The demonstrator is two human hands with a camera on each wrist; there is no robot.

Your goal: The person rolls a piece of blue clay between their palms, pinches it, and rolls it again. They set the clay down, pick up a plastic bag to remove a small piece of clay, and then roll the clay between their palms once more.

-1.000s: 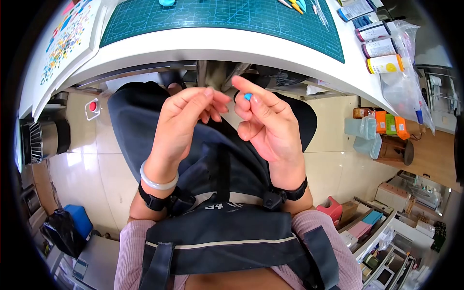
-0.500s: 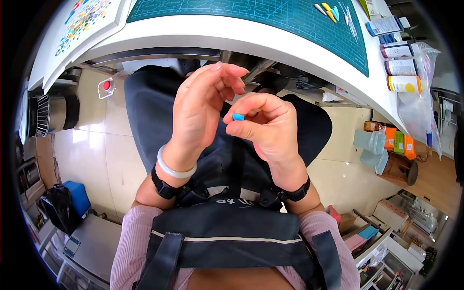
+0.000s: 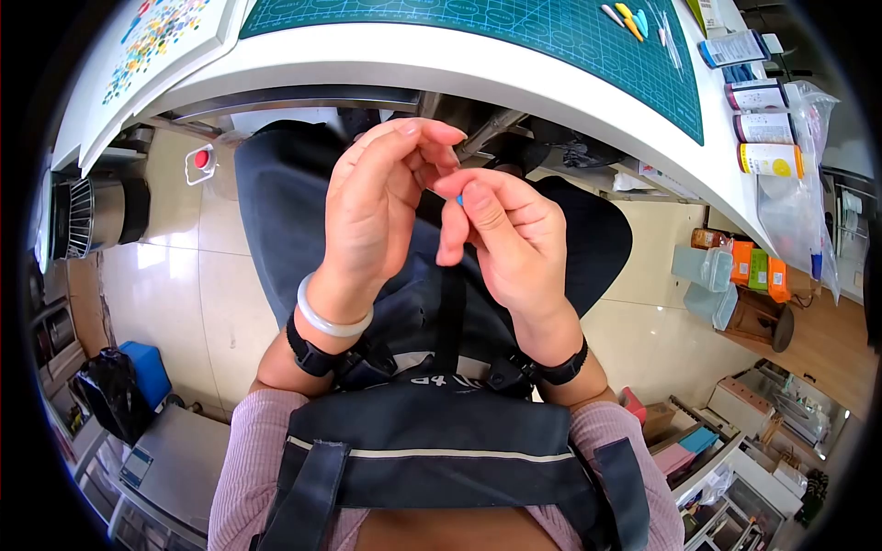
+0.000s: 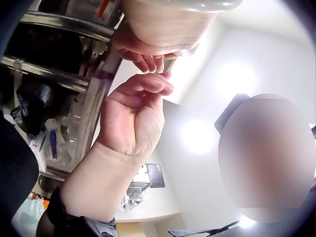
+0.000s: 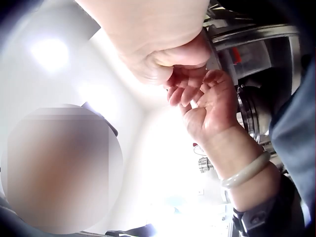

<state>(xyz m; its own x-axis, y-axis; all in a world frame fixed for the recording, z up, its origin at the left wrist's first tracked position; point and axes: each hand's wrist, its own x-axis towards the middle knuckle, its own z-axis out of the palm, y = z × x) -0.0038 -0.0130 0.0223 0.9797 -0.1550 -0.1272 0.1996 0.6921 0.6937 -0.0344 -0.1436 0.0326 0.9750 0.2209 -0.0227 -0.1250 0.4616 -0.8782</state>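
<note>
A tiny blue piece [image 3: 460,198] shows between the thumb and index finger of the right hand [image 3: 514,239], which pinches it above the lap; most of it is covered by the fingertips. Beside it, the left hand [image 3: 377,202] is raised with loosely bent fingers, its fingertips close to the right index finger, and no object shows in it. In the left wrist view the right hand [image 4: 131,118] has its fingertips near the left hand's. The right wrist view shows the left hand [image 5: 217,106] with bent fingers; the blue piece is hidden there.
Beyond the hands runs the white table edge [image 3: 367,69] with a green cutting mat [image 3: 514,37]. Small coloured pieces [image 3: 629,22] lie on the mat. Labelled bottles [image 3: 770,160] stand at the right, a dotted picture [image 3: 156,41] at the left.
Over the last second, the view has shifted and the left hand has risen beside the right. Since half a second ago, the right fingers have turned and closed over more of the blue piece.
</note>
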